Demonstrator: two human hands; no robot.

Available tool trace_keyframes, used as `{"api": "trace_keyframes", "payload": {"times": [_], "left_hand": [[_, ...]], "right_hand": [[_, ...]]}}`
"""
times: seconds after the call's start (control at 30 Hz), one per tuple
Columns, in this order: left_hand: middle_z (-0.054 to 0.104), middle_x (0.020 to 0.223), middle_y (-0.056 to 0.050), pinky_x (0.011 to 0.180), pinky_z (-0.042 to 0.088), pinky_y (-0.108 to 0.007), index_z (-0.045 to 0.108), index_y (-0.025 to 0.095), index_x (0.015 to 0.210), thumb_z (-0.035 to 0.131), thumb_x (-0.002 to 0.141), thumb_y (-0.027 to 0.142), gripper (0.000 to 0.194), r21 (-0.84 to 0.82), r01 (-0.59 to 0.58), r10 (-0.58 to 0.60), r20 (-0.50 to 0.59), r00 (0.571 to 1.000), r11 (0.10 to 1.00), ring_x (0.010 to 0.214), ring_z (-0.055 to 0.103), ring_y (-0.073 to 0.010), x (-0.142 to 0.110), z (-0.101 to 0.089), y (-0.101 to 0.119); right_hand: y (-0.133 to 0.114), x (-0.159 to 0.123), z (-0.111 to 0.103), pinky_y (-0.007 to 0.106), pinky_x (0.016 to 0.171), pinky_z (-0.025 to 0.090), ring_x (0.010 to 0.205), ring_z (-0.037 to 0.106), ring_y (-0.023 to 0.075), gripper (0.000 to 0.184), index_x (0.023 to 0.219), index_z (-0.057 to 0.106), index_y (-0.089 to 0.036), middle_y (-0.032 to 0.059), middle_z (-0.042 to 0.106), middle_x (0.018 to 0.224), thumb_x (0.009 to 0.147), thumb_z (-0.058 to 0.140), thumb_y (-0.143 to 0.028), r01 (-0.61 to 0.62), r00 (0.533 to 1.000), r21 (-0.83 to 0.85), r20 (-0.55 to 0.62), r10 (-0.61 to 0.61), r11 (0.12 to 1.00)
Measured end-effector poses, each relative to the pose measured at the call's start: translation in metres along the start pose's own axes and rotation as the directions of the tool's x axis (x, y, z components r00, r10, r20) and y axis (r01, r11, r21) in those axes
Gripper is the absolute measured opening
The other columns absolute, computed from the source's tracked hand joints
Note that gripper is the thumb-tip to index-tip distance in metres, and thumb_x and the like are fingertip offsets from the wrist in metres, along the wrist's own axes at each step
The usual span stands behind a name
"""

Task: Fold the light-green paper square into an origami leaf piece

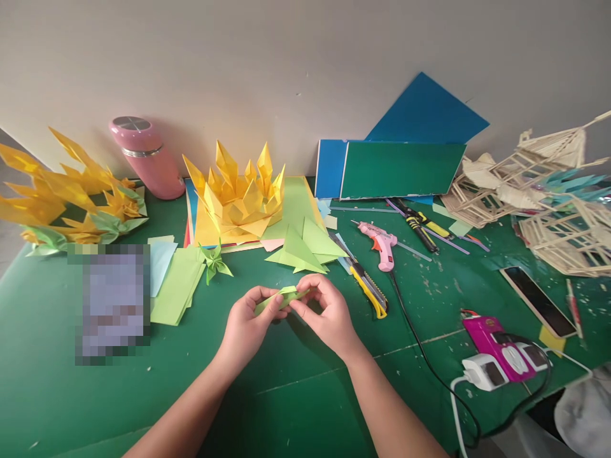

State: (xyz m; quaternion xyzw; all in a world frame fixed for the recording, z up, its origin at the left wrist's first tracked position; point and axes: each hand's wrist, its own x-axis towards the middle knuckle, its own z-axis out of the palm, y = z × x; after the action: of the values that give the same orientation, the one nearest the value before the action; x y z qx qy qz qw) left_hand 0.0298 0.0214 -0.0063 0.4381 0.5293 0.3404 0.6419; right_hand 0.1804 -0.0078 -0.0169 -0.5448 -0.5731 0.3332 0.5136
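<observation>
Green and folded, pinched at both ends by left hand (248, 323) and right hand (330, 318), probably to steady creases in the paper strip (288, 291) above the table (286, 407). Within easy reach of loose green sheets (175, 286), likely to save stretching.

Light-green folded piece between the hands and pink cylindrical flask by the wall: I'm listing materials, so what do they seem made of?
The light-green folded piece looks like matte paper, with thin edges and flat folds. The pink cylindrical flask has a smooth, slightly glossy sheen; coated metal or plastic, I can't tell. Its silver-coloured ring shines like metal.
</observation>
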Motion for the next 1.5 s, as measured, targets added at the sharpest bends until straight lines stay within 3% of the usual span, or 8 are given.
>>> {"api": "trace_keyframes", "payload": {"times": [0.13,0.27,0.8,0.93,1.17,1.27,1.43,1.5], "left_hand": [[0.071,0.071,-0.004,0.070,0.057,-0.031,0.063,0.016,0.074,0.073,0.060,0.057,0.044,0.008,-0.006,0.006,-0.014,1.000,1.000,0.065,0.070,-0.0184,-0.001,0.001,-0.001],[0.071,0.069,-0.003,0.070,0.058,-0.033,0.062,0.017,0.073,0.073,0.059,0.058,0.045,0.029,-0.014,0.015,-0.047,0.999,0.999,0.066,0.071,-0.0206,-0.002,0.001,0.000],[0.072,0.069,-0.002,0.067,0.051,-0.027,0.065,0.018,0.075,0.073,0.062,0.049,0.034,0.110,-0.068,0.081,-0.125,0.989,0.992,0.066,0.067,-0.0182,-0.001,0.001,-0.005],[0.072,0.066,-0.003,0.069,0.054,-0.031,0.064,0.017,0.080,0.072,0.063,0.053,0.040,0.003,-0.004,0.004,-0.092,0.996,1.000,0.066,0.071,-0.0216,-0.002,0.002,-0.002],[0.074,0.068,-0.004,0.064,0.055,-0.029,0.064,0.018,0.075,0.071,0.064,0.053,0.037,0.070,-0.057,0.067,-0.150,0.986,0.996,0.065,0.070,-0.0204,-0.003,0.002,0.001],[0.073,0.065,-0.003,0.066,0.056,-0.030,0.064,0.018,0.077,0.072,0.063,0.052,0.038,0.050,-0.059,0.066,-0.157,0.985,0.997,0.064,0.070,-0.0203,-0.003,0.001,0.002],[0.074,0.067,-0.005,0.066,0.057,-0.031,0.063,0.017,0.080,0.073,0.059,0.055,0.044,0.004,-0.044,0.044,-0.176,0.983,0.999,0.064,0.071,-0.0208,-0.001,0.002,0.001],[0.074,0.068,-0.005,0.066,0.057,-0.031,0.063,0.017,0.081,0.073,0.060,0.055,0.044,0.012,-0.043,0.044,-0.168,0.985,0.999,0.064,0.071,-0.0209,-0.001,0.003,0.001]], "right_hand": [[-0.001,0.000,-0.001,0.030,0.068,0.051,0.078,0.059,0.0168,0.011,0.077,0.053,-0.022,0.0025,0.058,0.080,0.083,0.056,-0.013,0.252,0.968,-0.261,0.053,-0.246,0.932],[-0.001,-0.001,0.000,0.032,0.070,0.050,0.079,0.059,0.0179,0.011,0.080,0.058,-0.022,0.0044,0.061,0.081,0.085,0.054,-0.013,0.355,0.930,-0.422,0.068,-0.361,0.835],[-0.009,-0.005,0.018,0.031,0.067,0.044,0.074,0.054,0.0179,0.016,0.070,0.059,-0.021,0.0053,0.061,0.080,0.083,0.056,-0.013,0.326,0.882,-0.702,-0.016,-0.471,0.634],[-0.010,-0.005,0.013,0.032,0.070,0.043,0.076,0.053,0.0178,0.018,0.074,0.064,-0.023,0.0049,0.061,0.081,0.086,0.054,-0.014,0.356,0.885,-0.681,0.024,-0.465,0.641],[-0.013,-0.009,0.006,0.034,0.067,0.044,0.072,0.053,0.0181,0.015,0.086,0.071,-0.023,0.0045,0.059,0.076,0.087,0.058,-0.028,0.370,0.904,-0.571,0.041,-0.425,0.733],[-0.013,-0.010,0.007,0.034,0.066,0.045,0.072,0.054,0.0179,0.017,0.089,0.071,-0.023,0.0046,0.059,0.076,0.088,0.054,-0.021,0.347,0.903,-0.514,-0.044,-0.428,0.784],[-0.010,-0.010,0.005,0.034,0.068,0.048,0.076,0.055,0.0187,0.034,0.124,0.051,-0.024,0.0050,0.057,0.084,0.091,0.045,-0.018,0.252,0.888,-0.381,-0.274,-0.368,0.890],[-0.010,-0.010,0.005,0.035,0.069,0.048,0.077,0.054,0.0190,0.034,0.124,0.050,-0.024,0.0052,0.055,0.086,0.092,0.043,-0.020,0.232,0.878,-0.383,-0.312,-0.361,0.894]]}}
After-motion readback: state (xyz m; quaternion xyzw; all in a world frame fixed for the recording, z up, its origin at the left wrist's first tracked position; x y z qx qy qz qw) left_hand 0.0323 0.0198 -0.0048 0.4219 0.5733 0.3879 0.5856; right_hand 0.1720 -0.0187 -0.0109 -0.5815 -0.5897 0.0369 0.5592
